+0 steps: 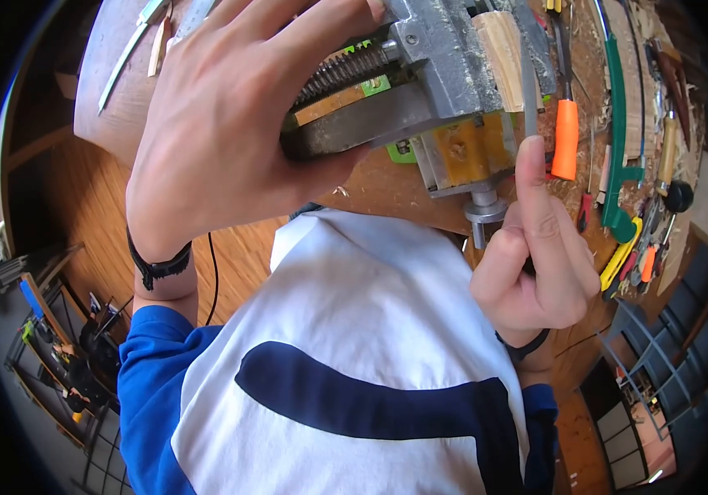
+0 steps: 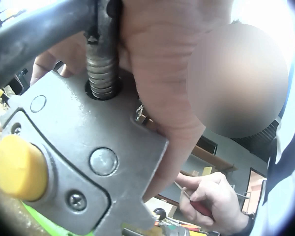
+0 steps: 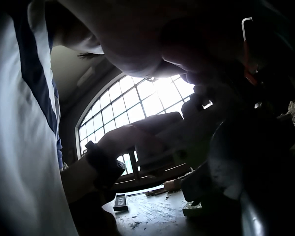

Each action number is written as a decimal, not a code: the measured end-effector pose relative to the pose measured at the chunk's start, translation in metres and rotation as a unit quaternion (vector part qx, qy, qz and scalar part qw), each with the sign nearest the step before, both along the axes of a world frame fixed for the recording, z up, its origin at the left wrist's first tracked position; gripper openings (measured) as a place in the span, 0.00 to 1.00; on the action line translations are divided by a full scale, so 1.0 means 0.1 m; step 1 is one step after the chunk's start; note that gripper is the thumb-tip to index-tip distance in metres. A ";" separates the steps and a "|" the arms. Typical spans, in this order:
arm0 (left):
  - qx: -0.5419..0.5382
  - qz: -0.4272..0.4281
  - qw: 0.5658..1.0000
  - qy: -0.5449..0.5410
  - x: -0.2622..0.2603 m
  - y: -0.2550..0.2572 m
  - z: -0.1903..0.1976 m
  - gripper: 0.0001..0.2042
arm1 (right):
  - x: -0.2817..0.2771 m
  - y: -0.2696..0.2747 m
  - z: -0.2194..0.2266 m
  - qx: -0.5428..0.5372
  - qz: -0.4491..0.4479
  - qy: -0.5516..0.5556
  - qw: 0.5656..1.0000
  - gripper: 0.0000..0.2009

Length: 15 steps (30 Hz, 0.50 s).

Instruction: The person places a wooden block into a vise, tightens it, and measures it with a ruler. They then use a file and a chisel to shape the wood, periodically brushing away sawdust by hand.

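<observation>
A grey metal vise, dusted with sawdust, holds a pale wood block upright in its jaws. My left hand grips the vise's near-left end, thumb low against the metal plate and fingers over the top, close to the threaded screw. In my right hand is a flat file, its narrow grey blade lying along the right side of the wood block. The index finger is stretched along the blade, while the other fingers curl round a red handle. The right wrist view is mostly dark.
Right of the vise lie an orange-handled tool, a green saw-like frame, a yellow cutter and wood shavings. A long blade lies on the left part of the bench. The bench edge runs just before the person's shirt.
</observation>
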State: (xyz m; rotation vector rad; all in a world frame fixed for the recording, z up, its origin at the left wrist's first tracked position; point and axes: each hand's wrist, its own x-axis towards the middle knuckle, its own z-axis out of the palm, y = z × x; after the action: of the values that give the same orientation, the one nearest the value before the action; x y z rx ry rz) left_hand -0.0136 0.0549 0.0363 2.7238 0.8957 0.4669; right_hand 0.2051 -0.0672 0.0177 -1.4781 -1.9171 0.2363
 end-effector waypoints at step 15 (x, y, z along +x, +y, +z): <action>-0.009 0.005 1.000 -0.005 0.00 0.00 -0.01 0.31 | -0.02 0.02 -0.01 -0.002 -0.004 0.009 1.000 0.27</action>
State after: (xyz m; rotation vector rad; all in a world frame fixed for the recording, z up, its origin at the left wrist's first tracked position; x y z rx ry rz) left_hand -0.0135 0.0547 0.0356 2.7003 0.9078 0.4718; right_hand 0.2027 -0.0655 0.0168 -1.4826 -1.8966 0.2497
